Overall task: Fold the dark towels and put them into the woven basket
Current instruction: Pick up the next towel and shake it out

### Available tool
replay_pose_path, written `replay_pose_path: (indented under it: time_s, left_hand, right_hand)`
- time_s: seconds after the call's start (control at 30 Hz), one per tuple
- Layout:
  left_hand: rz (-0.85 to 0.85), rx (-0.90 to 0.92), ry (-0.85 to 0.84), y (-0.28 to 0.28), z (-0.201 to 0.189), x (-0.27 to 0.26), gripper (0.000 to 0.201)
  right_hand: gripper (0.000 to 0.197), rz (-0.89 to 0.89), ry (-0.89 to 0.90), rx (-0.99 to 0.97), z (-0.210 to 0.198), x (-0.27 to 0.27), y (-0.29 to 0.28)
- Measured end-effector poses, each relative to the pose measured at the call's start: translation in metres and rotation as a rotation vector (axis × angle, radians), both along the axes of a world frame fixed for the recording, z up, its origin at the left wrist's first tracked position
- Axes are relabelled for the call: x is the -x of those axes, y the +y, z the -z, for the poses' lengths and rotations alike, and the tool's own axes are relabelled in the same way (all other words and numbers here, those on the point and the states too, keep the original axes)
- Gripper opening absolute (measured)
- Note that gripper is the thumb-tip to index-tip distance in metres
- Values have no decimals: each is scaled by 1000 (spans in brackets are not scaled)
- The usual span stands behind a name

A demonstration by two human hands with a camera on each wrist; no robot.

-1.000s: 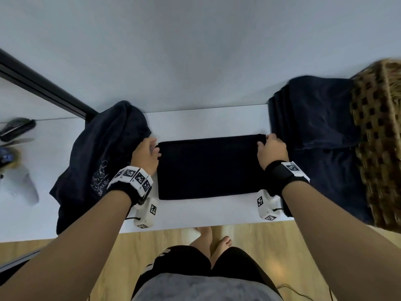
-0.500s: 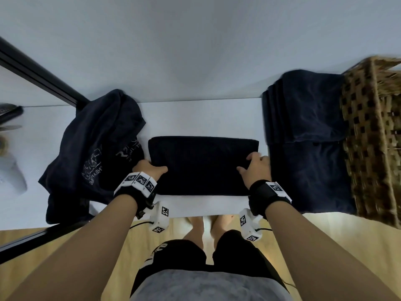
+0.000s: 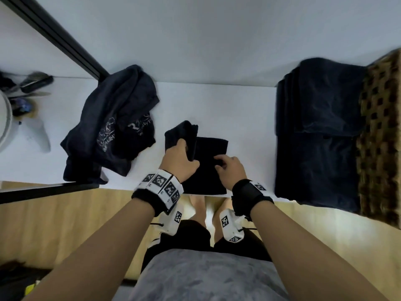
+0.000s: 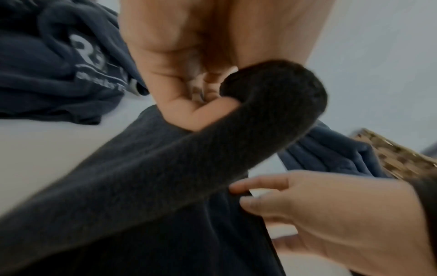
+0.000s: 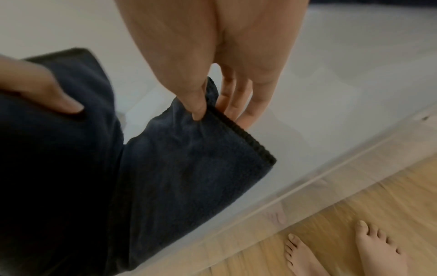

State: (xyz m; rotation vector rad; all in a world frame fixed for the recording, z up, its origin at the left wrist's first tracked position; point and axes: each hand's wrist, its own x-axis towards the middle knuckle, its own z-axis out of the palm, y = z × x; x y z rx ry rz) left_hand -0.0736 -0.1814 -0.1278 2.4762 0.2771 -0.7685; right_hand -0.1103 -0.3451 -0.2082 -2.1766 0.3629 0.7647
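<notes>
Left hand (image 3: 178,158) grips dark towel (image 3: 208,168)'s lifted left end, frame centre; right hand (image 3: 230,168) pinches its right edge; woven basket (image 3: 379,135) far right, nearer right hand.

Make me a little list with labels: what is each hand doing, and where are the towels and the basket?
left hand: grips the lifted left end of the dark towel
right hand: pinches the towel's edge
folded towels: lying at the right, beside the basket
woven basket: far right
dark clothes: heaped at the left
table: white
</notes>
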Motion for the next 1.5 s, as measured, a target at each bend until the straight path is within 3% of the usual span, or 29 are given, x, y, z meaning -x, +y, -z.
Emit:
replay_pose_path:
  time_s: [0.2, 0.37, 0.47, 0.57, 0.6, 0.67, 0.73, 0.87, 0.93, 1.0, 1.13, 1.33, 1.5]
  left_hand:
    - [36, 29, -21, -58, 34, 24, 25]
    - [109, 68, 68, -71, 55, 40, 31]
    - [-76, 164, -42, -55, 51, 41, 15]
    - [-258, -24, -263, -19, 49, 33, 6]
    - [-304, -84, -282, -5, 50, 31, 11]
    - [-379, -143, -160, 15, 57, 30, 40]
    - [-436, -64, 32, 25, 67, 29, 63]
    - [-580, 261, 165, 27, 80, 24, 54]
    - [-535, 311, 206, 25, 78, 21, 35]
    - [-507, 365, 228, 19, 69, 17, 28]
    - [-491, 576, 205, -19, 31, 7, 37]
    - [-290, 820, 254, -126, -20, 4, 37]
    - [-146, 840, 241, -203, -29, 9, 36]
  right_hand:
    - [34, 89, 18, -91, -2, 5, -21]
    - [30, 352, 93, -191, -4, 7, -36]
    - [29, 423, 159, -172, -4, 1, -38]
    - [56, 335, 213, -150, -3, -4, -35]
    - [59, 300, 213, -146, -3, -5, -32]
    - [56, 260, 203, -142, -3, -6, -24]
    - [54, 248, 197, -133, -2, -7, -15]
    - [38, 229, 253, -179, 0, -12, -5]
    - [29, 257, 249, -219, -4, -12, -8]
    - [33, 275, 195, -231, -18, -12, -14]
    - [34, 325, 27, -184, -64, -9, -55]
    - [45, 478, -216, -4, -136, 18, -154]
    - [53, 614, -304, 134, -157, 47, -212]
